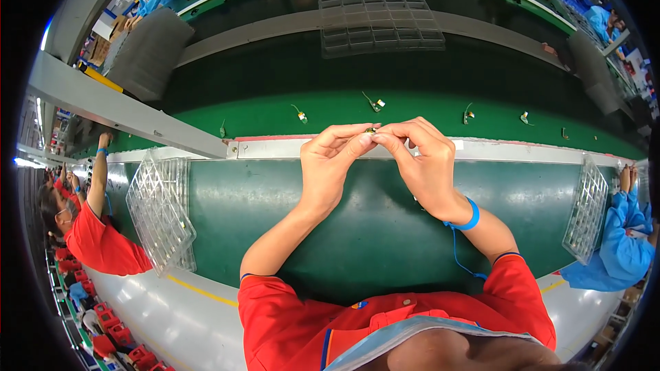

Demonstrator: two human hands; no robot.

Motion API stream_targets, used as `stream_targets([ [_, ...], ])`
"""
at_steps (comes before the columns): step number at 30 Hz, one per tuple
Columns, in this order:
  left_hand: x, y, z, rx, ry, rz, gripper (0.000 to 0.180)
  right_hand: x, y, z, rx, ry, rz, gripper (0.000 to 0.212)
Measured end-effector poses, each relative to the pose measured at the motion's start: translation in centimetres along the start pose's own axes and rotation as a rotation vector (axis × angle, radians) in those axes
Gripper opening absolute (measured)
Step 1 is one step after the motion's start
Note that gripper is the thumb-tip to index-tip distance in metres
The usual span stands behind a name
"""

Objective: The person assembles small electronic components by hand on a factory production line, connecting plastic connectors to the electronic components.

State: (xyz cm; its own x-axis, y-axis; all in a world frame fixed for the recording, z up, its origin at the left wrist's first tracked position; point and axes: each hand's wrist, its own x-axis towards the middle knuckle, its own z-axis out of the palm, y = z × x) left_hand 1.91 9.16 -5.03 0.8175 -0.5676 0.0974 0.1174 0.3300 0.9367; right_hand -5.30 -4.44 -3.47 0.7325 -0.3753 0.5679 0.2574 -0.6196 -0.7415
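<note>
Above the white metal edge rail [275,149], my two hands meet fingertip to fingertip. Between them is a tiny dark and yellowish electronic part [371,131], mostly covered by the fingers. My left hand [324,168] pinches it with thumb and forefinger, and my right hand [427,165] pinches it from the other side. A blue wrist strap [471,214] with a coiled cord circles my right wrist. Just beyond the hands, small circuit boards with thin wires lie on the green belt, one board [377,104] straight ahead and another [469,117] to the right.
A clear compartment tray [381,20] lies across the far strip. Stacked clear trays stand on the bench at left [161,213] and right [588,213]. A grey metal beam [130,106] crosses at left. Co-workers sit at both sides and across the belt.
</note>
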Motion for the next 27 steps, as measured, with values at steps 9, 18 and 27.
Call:
stream_targets([
  [9, -0.2, 0.1, 0.5, -0.039, 0.111, -0.05, 0.018, 0.2, 0.5, 0.1, -0.036, 0.08, -0.178, 0.028],
  [18, -0.3, 0.7, 0.5, -0.015, 0.103, -0.014, 0.017, 0.0, 1.9, 0.6, -0.105, 0.076, -0.43, 0.027],
  [27, -0.5, 0.5, 0.6, -0.004, 0.115, 0.025, 0.015, -0.5, 1.4, 0.7, -0.086, 0.1, -0.416, 0.026],
])
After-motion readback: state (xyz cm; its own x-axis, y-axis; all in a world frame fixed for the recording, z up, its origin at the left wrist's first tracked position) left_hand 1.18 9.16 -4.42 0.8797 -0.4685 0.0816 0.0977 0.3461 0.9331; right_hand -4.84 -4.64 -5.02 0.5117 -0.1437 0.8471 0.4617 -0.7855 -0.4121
